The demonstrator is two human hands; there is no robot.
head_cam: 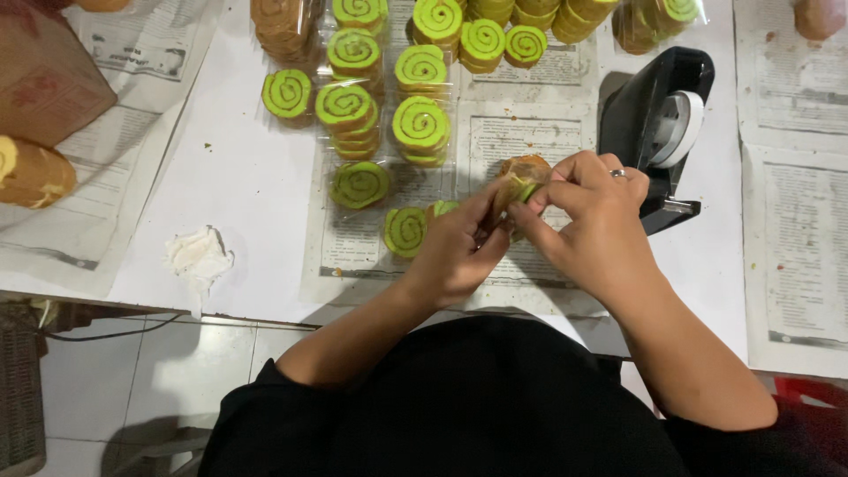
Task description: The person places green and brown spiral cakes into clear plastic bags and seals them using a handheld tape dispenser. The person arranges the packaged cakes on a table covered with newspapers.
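White worktop [238, 168]: bears newspaper sheets [521, 132], wrapped green-swirl roll slices [420, 124], black tape dispenser [658, 124], crumpled white tissue [199, 256], brown box [44, 75].

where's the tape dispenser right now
In the head view the black tape dispenser sits at upper right on the table, just beyond the right hand and right of the green swirl cakes.

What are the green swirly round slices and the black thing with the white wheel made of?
The green spiral-topped round slices look like soft sponge cake with brown edges, matte and crumbly; many sit in clear glossy plastic wrap. The black tape dispenser seems hard, smooth plastic with a slight sheen, holding a white roll. The left hand and right hand hold one wrapped slice.
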